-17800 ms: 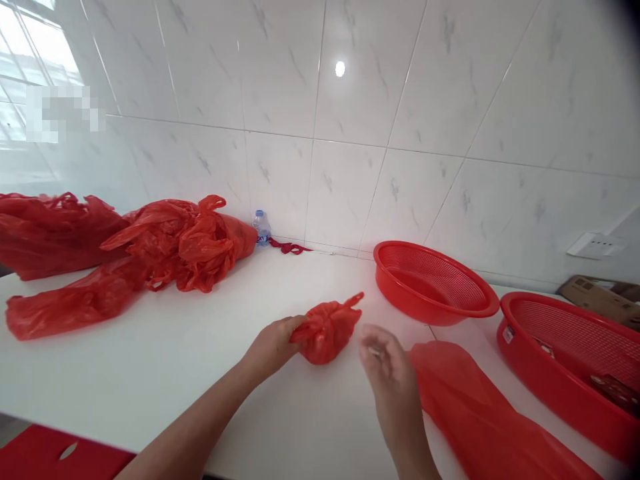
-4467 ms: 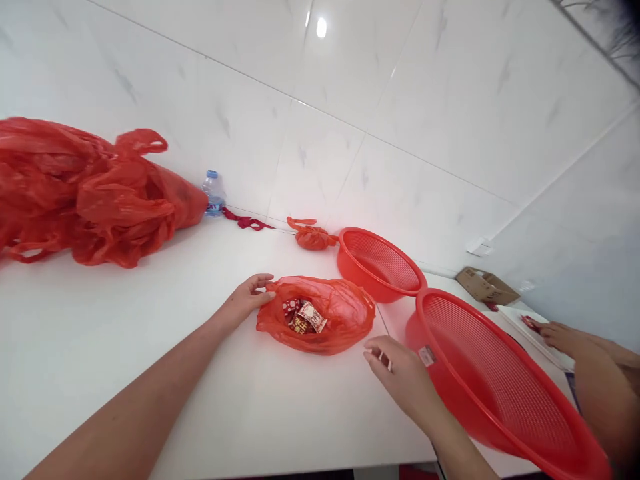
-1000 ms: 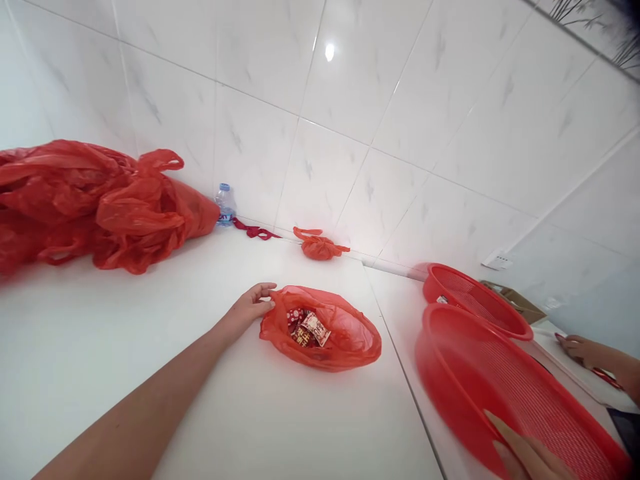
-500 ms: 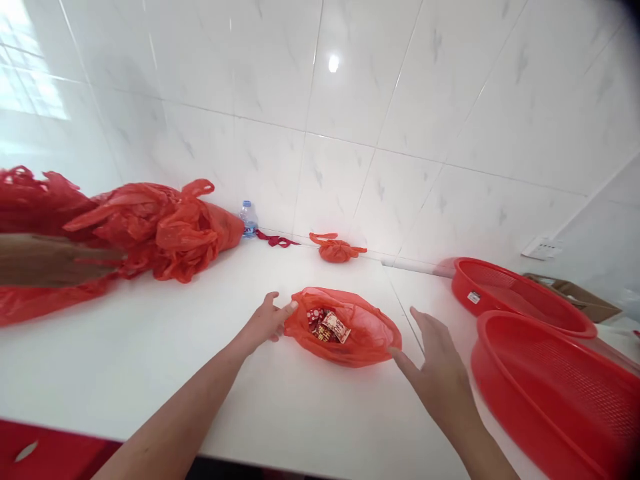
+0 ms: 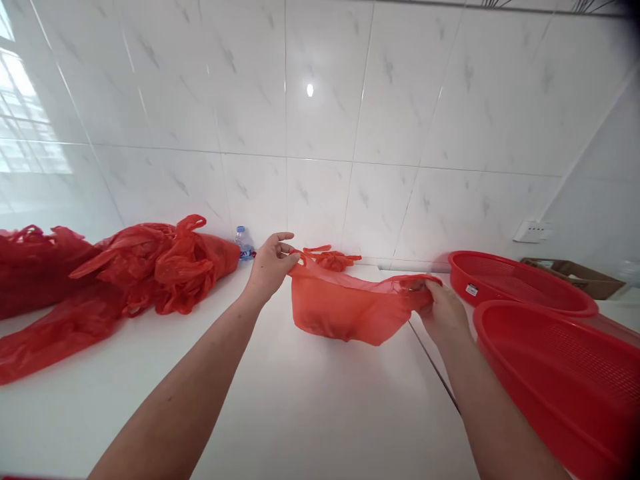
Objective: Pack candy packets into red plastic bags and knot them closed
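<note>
Between my two hands hangs a red plastic bag [image 5: 350, 310], stretched sideways and lifted by its upper corners. My left hand [image 5: 273, 263] pinches the left corner between thumb and fingers, with some fingers sticking out. At the other side, my right hand [image 5: 437, 303] is closed around the bag's right corner. Darker shapes show through the bottom of the bag; the packets inside are hidden by its front wall. Just behind it lies a small tied red bag [image 5: 333, 259] near the wall.
A pile of red plastic bags [image 5: 170, 267] lies at the left, with a water bottle [image 5: 243, 243] beside it. To the right stand a red plastic basket [image 5: 555, 373], another red basket [image 5: 500, 293] behind it, and a cardboard box [image 5: 590, 280]. A tiled wall [image 5: 320, 127] bounds the white table [image 5: 310, 413].
Both hands have taken hold of the bag's corners and raised it, so its contents no longer show. The view has tilted upward.
</note>
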Motion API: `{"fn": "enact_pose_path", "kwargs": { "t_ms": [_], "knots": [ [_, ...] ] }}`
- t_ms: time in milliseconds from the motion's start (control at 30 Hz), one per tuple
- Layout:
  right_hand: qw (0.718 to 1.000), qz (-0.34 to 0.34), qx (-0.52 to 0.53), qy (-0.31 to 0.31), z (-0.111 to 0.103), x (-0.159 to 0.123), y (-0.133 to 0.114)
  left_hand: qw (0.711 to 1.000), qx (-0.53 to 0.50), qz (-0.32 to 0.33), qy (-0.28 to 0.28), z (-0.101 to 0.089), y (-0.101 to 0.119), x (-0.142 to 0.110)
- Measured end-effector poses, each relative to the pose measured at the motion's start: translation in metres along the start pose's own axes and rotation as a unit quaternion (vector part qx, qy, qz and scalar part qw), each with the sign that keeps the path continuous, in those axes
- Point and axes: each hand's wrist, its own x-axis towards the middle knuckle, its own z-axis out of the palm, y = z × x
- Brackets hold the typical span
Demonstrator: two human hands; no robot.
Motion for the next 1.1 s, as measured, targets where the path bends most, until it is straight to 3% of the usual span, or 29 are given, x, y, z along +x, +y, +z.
{"fn": "enact_pose_path", "kwargs": {
  "t_ms": [100,200,333,467,600,733,833,900,1000,1100],
  "knots": [
    [0.998,0.039,0.041,-0.007,-0.006,-0.001,0.008,0.998,-0.058,-0.017,-0.005,0.002,0.012,-0.004],
    [0.994,0.059,0.081,0.030,-0.007,-0.001,0.023,0.992,-0.118,-0.035,-0.028,0.007,0.015,-0.012],
    [0.986,0.158,0.057,-0.008,0.001,0.004,0.032,0.986,-0.135,-0.072,-0.063,0.016,0.021,-0.010],
    [0.988,0.082,0.129,-0.010,0.009,0.011,0.021,0.988,-0.138,-0.046,-0.046,0.017,0.034,-0.002],
    [0.987,0.062,0.092,-0.116,0.002,0.008,0.014,0.994,-0.082,-0.030,-0.069,-0.003,0.034,-0.016],
    [0.985,0.033,-0.027,-0.168,-0.026,-0.009,0.030,0.993,0.043,-0.077,-0.073,-0.047,0.008,-0.051],
    [0.967,0.043,-0.118,-0.220,-0.043,-0.025,0.052,0.994,0.057,-0.092,-0.025,-0.080,-0.022,-0.075],
    [0.948,0.061,-0.169,-0.261,-0.043,-0.035,0.063,0.991,0.045,-0.123,-0.001,-0.091,-0.043,-0.087],
    [0.933,0.068,-0.209,-0.285,-0.026,-0.042,0.068,0.984,0.052,-0.167,-0.035,-0.085,-0.067,-0.100],
    [0.933,0.068,-0.189,-0.299,0.002,-0.042,0.066,0.972,0.077,-0.193,-0.110,-0.061,-0.081,-0.107]
  ]
}}
